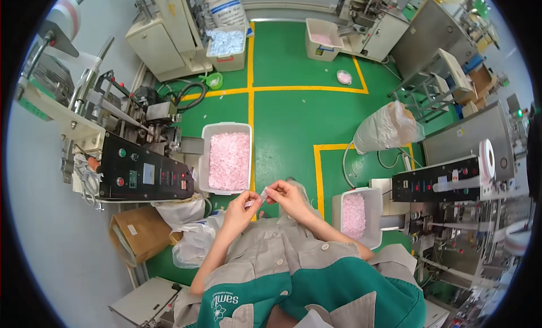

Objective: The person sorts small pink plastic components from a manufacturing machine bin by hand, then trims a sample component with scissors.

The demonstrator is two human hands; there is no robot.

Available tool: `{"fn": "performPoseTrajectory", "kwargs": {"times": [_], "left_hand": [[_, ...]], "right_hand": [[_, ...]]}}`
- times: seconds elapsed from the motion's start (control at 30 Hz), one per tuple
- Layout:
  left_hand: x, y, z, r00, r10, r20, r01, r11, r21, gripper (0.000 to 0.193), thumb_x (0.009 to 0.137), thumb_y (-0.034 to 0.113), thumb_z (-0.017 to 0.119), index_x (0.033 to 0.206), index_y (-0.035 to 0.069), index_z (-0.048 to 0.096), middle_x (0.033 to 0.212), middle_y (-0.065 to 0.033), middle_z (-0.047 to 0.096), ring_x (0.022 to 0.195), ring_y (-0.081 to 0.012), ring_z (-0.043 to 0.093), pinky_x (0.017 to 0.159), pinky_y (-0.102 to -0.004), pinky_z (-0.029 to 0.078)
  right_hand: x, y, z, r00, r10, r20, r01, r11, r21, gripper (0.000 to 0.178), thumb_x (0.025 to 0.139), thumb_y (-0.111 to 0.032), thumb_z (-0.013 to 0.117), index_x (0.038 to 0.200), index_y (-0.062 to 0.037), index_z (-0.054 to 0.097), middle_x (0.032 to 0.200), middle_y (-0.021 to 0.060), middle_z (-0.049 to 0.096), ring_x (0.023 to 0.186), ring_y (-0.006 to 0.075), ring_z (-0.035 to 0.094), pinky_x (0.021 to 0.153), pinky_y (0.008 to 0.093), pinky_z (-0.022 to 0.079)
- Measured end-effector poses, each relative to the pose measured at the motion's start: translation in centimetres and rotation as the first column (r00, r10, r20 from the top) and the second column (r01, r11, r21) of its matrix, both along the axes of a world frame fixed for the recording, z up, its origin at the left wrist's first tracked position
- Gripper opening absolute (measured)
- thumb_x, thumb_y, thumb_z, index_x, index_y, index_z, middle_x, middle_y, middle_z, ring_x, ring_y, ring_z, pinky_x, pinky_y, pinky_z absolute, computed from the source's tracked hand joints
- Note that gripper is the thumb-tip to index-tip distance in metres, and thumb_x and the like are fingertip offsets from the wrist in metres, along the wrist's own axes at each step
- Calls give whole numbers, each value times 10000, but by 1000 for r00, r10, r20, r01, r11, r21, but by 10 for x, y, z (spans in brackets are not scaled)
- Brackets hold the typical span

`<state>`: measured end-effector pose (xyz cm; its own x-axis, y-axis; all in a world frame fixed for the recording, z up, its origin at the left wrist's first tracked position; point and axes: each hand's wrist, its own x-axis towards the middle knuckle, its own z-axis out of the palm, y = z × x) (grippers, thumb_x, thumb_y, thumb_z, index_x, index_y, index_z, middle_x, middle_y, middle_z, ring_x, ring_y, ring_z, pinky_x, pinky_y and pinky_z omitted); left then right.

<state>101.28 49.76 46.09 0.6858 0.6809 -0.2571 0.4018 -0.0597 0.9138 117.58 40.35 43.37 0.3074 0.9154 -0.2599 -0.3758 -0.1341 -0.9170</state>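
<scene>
In front of my body, both hands are raised close together over the green floor. My left hand (238,213) pinches a small whitish sachet (263,194) from one side, and another pale bit shows by its fingers. From the other side my right hand (287,198) grips the sachet between thumb and fingertips. The print and edges of the sachet are too small to make out. Just beyond my left hand stands a white bin (204,158) heaped with small pink sachets (228,161).
A machine with a black control panel (144,170) stands at left, another panel (435,184) at right. A second bin (372,215) of pink sachets sits right. Farther off are a bin of bluish sachets (227,42), a white sack (387,127) and yellow floor lines. A brown bag (141,232) lies lower left.
</scene>
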Motion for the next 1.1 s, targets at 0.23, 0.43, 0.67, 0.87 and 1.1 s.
{"fn": "performPoseTrajectory", "kwargs": {"times": [0.23,0.43,0.67,0.87,1.1], "left_hand": [[47,41,-12,961,271,54,-271,963,-4,240,913,227,633,1021,13,622,892,-117,686,828,-191,678,753,-326,533],[78,68,20,864,500,61,-499,866,-27,216,916,186,634,1014,-6,617,914,-76,665,843,-140,642,818,-307,534],[68,56,-4,544,831,120,-838,545,26,168,941,151,572,1005,-2,596,928,-91,676,874,-137,645,778,-292,523],[-81,78,17,-144,912,383,-942,-8,-335,218,993,286,472,975,75,527,796,-16,606,572,-41,396,492,-205,324],[-258,152,95,-287,883,371,-926,-156,-345,335,948,427,560,985,94,571,772,-11,587,533,-60,421,444,-220,318]], "right_hand": [[63,93,-6,933,264,245,-254,964,-72,167,929,-146,634,967,15,614,834,49,652,755,98,610,691,238,503],[106,181,17,744,579,333,-577,809,-117,169,919,-149,647,943,16,618,796,40,644,721,99,601,673,246,499],[68,268,60,374,578,726,-820,572,-33,204,892,-169,657,930,28,620,814,139,657,735,222,648,666,321,516],[-6,295,85,341,647,682,-916,390,88,211,891,-184,645,930,22,622,832,167,649,734,259,650,659,346,507],[-66,248,61,165,733,660,-986,145,85,185,896,-170,618,911,14,617,821,174,633,745,314,631,660,379,491]]}}
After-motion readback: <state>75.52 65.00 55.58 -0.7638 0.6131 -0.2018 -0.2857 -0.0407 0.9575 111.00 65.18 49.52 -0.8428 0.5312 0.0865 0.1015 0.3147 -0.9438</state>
